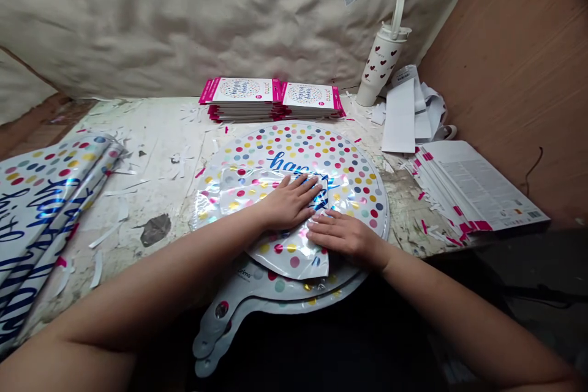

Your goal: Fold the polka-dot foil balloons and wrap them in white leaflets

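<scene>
"Zero grip noted; do we agree?"
"Yes: our left hand [290, 201] and right hand [345, 234] lie spread flat, unclenched, on a folded, glossy white foil sheet with multicoloured dots [287, 256]. It sits atop round, dotted white foil balloons [356, 180] on our scuffed white desk [149, 119]."
"Step?"
"We judge: flattening the fold. Next move calls for even pressure, edges kept aligned."

A folded, glossy white foil piece [285, 254] with multicoloured dots lies across the middle of a flat, round, dotted white foil balloon [351, 162]; a matching balloon [285, 304] shows beneath that balloon's near edge.
</scene>
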`<state>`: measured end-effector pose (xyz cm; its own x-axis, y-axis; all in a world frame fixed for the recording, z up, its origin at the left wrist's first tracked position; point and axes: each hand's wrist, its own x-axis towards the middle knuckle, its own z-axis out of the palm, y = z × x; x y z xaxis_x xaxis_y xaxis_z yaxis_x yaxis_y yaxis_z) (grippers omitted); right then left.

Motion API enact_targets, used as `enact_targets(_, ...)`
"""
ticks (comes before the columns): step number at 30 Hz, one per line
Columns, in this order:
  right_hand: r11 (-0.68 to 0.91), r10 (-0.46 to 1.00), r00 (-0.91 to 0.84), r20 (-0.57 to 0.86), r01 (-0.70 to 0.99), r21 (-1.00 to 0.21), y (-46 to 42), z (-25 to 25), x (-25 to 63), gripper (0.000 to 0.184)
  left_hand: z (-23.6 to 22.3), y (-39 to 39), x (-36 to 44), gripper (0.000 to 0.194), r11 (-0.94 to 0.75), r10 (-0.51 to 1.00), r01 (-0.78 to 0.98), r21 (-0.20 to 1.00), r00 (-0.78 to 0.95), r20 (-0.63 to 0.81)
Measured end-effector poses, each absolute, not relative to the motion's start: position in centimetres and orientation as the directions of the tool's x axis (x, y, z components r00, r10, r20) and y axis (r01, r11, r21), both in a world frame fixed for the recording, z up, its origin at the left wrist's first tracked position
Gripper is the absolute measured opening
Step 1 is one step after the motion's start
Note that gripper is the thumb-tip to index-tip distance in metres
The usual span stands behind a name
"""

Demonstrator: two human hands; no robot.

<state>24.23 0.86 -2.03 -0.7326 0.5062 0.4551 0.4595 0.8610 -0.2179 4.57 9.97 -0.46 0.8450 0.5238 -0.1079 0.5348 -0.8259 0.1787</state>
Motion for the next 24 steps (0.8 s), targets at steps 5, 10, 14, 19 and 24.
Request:
enact_targets(5,0.765,0.596,-0.749,0.291,0.417,-0.491,1.0,-1.1,25.2,0.028,-0.9,9.6,5.8,0.056,-0.739,0.642,0.649,0.181,0.760,-0.100)
enact_targets(10,0.590,0.719,-0.685,0.120,0.510,-0.626,2.2,-0.1,26.4,0.024,-0.9,11.5,6.8,0.063,-0.607,0.771,0.774,0.180,0.628,-0.104)
enact_targets(14,0.490,0.785,-0.617,0.057,0.563,-0.665,3.2,0.5,26.7,0.032,-0.1,12.4,5.5,0.060,-0.545,0.833,0.829,0.122,0.552,-0.030)
enact_targets(19,0.173,0.928,-0.360,-0.093,0.640,-0.749,4.4,1.0,26.3,0.033,-0.1,9.7,-0.8,0.051,-0.804,0.575,0.578,0.136,0.815,-0.065)
enact_targets(24,-0.085,0.981,-0.049,-0.188,0.762,-0.642,7.0,0.7,24.7,0.037,-0.6,7.1,-9.4,0.057,-0.608,0.774,0.785,0.119,0.620,-0.128)
